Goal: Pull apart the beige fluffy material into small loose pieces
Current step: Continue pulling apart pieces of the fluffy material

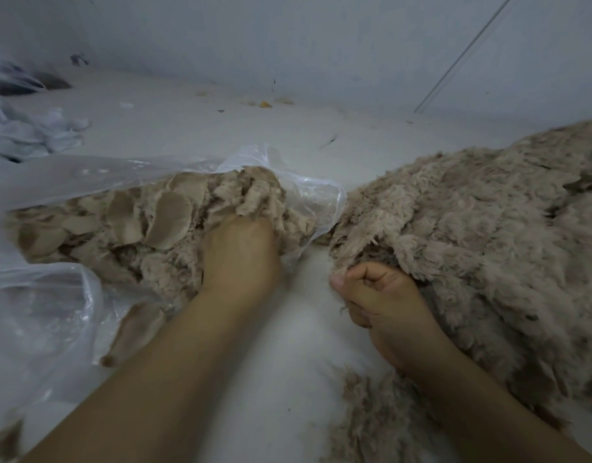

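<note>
Left hand [241, 252] digs into bagged fluffy scraps [147, 228], fingers hidden; right hand [385, 295] grips shaggy beige pile [471, 228].

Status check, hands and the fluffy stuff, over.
Left hand reaching into bagged beige pieces. Right hand gripping beige fluffy pile edge. Clear plastic bag crowding left.

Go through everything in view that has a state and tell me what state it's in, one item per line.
Left hand: reaching into the bag's mouth, fingers buried in the fluffy pieces.
Right hand: curled, gripping the edge of the loose pile.
Clear plastic bag: lying on its side, mouth open, partly full.
Fluffy pieces in the bag: compacted clumps.
Loose beige fluffy pile: heaped on the floor outside the bag.
Small fluffy clump: separate, near the right forearm.
</note>
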